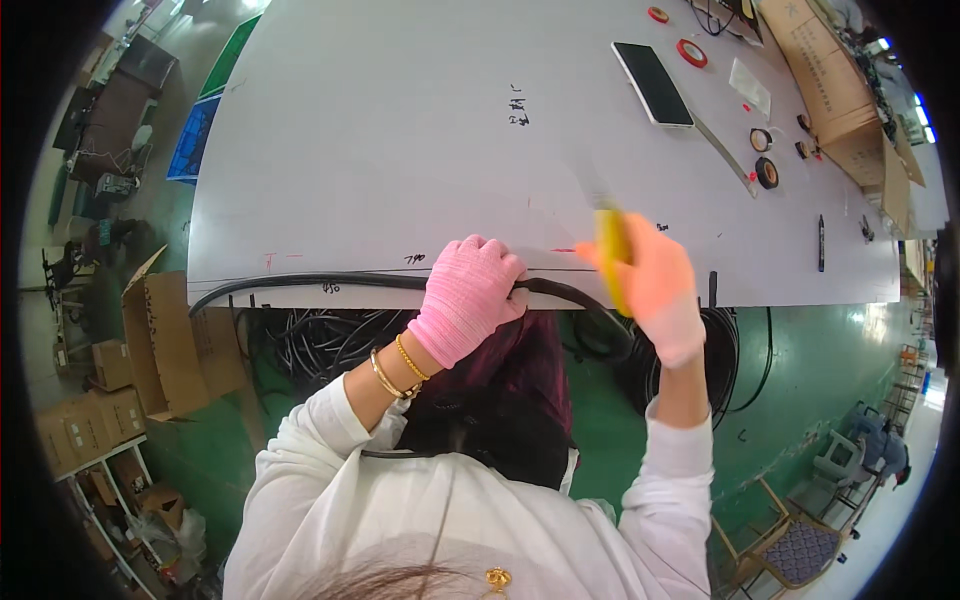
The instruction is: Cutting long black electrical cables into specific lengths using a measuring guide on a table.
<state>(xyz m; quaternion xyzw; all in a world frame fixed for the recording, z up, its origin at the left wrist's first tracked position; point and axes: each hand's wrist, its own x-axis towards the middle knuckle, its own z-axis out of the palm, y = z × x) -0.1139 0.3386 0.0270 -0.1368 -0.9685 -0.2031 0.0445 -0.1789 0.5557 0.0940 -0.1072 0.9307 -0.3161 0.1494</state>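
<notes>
Along the near edge of the pale surface (400,180), spanning its left half and beyond: one black cable (345,279), lying in a shallow curve, its left end bending down over the edge, its right stretch dropping off the edge beneath the other hand.

Left hand (468,295): pink knit glove, fingers curled closed around the cable, at the edge. Bracelets (398,375) at the wrist, gold-coloured.

Right hand (655,285): paler glove, blurred, fingers wrapped about one yellow-handled tool (613,255), raised upright beside the cable. Tool's far end smeared; possibly a blade, cannot tell.

Surface, far right: one smartphone (655,85), dark screen; one metal ruler (725,155), reaching out from beside it; one roll of red tape (682,50); one roll of black tape (767,173); one black marker (821,243); one open cardboard box (840,120).

Below the edge, right: coiled black cable (722,360).

Hazards, by judgement: if the tool end is sharp, a slip could reach the left hand, the two being near each other. Weight of the overhanging stretch could drag the cable off the surface should the left grip slacken. Loops below could snag if pulled.
</notes>
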